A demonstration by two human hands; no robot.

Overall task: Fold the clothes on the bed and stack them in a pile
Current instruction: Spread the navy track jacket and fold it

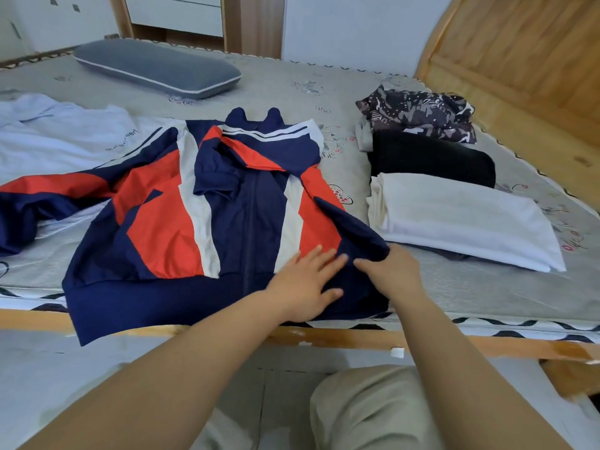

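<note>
A: What's the room like?

B: A bedroom. The bed (292,89) has a grey patterned cover, a wooden frame and a wooden headboard (519,60) at the right. A grey pillow (156,68) lies near the far edge.

A: And the garment being worked on?

B: A zip-up jacket (181,222) in navy, red and white lies front side up at the near edge of the bed, its navy hem hanging just over the frame. White stripes cross the shoulders. Its right-side sleeve is folded inward across the front; the other sleeve trails out toward the left edge.

A: The hands?

B: The left hand (305,284) lies flat on the lower front of the jacket, fingers spread. The right hand (389,271) pinches the navy cuff end of the folded sleeve.

A: Anything already folded?

B: Toward the right side of the bed, a folded white garment (461,222) lies nearest, a folded black garment (431,157) just behind it, then a crumpled dark patterned garment (418,115). A pale blue shirt (58,134) is spread at the left edge, partly under the jacket.
</note>
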